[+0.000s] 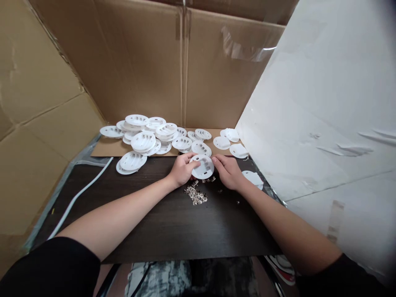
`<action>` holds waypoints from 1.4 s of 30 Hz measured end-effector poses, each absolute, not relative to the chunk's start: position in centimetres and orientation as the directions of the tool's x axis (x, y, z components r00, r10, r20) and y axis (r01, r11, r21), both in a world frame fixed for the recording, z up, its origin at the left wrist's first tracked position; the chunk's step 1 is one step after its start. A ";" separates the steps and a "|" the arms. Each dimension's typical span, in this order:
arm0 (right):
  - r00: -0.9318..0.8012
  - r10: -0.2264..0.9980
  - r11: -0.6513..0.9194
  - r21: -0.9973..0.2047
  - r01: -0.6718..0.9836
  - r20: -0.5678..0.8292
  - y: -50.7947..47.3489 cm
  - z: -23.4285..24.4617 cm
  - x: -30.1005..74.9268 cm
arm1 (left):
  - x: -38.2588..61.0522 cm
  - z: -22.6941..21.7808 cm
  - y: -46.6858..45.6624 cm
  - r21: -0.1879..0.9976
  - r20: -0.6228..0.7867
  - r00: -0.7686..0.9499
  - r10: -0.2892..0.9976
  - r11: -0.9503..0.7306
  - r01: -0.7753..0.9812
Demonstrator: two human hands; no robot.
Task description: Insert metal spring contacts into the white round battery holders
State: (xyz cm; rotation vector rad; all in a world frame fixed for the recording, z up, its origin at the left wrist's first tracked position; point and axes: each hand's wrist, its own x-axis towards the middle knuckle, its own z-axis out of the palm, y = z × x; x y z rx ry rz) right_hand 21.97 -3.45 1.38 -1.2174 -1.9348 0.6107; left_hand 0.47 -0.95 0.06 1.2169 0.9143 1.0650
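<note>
A round white plastic cover (204,168) with molded slots is held above the dark table. My left hand (183,169) grips its left side, the thumb lying across its face. At the cover's right edge, my right hand (227,170) has its thumb and fingers pinched together; whether a small part is between them is hidden. Just below the cover lies a small heap of metal battery contacts (198,197) on the table. A few more metal contacts (213,179) are scattered close under my hands.
A large pile of white round covers (144,141) spreads over a cardboard sheet (105,149) at the back left. More covers (239,150) lie at the right. A white cable (82,194) crosses the table's left side. Cardboard walls (142,62) and a white wall (324,103) enclose the table.
</note>
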 end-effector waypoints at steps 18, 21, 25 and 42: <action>-0.587 0.807 0.567 -0.363 0.739 0.066 -4.1 3.2 23.0 | 0.5 -0.1 -0.8 0.984 0.017 0.169 0.986 0.014 -0.180; -0.607 0.792 0.580 -0.393 0.714 0.066 -3.7 2.8 23.1 | 0.5 0.0 -0.8 0.984 0.011 0.172 0.985 0.021 -0.179; -0.636 0.764 0.604 -0.467 0.646 0.110 -3.5 2.8 23.1 | 0.6 0.0 -0.8 0.984 0.007 0.180 0.984 0.026 -0.178; -0.363 0.657 0.726 -0.424 0.542 0.660 -4.5 1.4 21.2 | 0.5 0.1 -1.2 0.990 0.059 0.212 0.976 -0.030 -0.136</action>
